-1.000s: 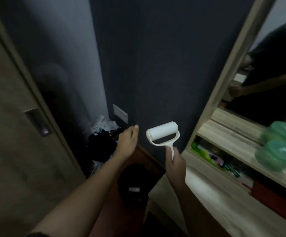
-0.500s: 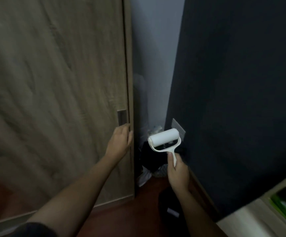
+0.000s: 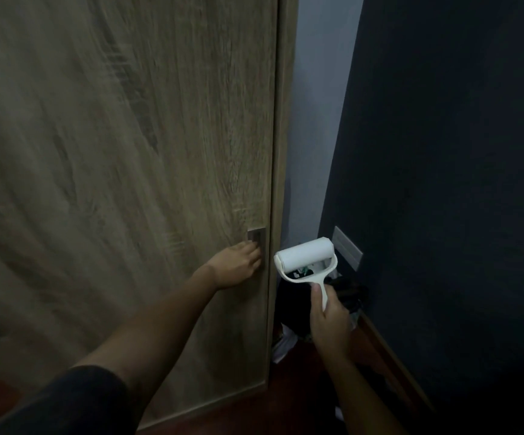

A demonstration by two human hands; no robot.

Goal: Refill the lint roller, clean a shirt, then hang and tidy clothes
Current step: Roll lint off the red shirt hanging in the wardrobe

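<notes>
At the far left we see a tall wood-grain door (image 3: 128,183) filling most of the view, its right edge running down just left of centre. Low on that edge sits a small metal pull (image 3: 256,239). Our left arm, in a dark sleeve (image 3: 66,400), reaches up from the near left, and the left hand (image 3: 237,265) lies against the door with its fingertips (image 3: 254,251) on the lower part of the pull; we cannot tell whether they hook into it or only rest on it. Just right of the door edge, a narrow strip of pale wall (image 3: 314,120) shows in the gap. There we find the lint roller (image 3: 306,257), held up in the air just beside the left hand but not touching it, its white roll on top and tilted slightly, its handle pointing down toward us. Our right hand (image 3: 331,321) grips that handle from below, fingers wrapped round it and thumb up along the stem. Behind the roller, on the floor in the corner, lies a heap of dark things (image 3: 348,293) too dim to make out. Farther right rises a dark wall (image 3: 442,183) carrying a grey wall plate (image 3: 347,248) just beside the roll. Reddish wooden floor (image 3: 301,387) shows between our two arms.
</notes>
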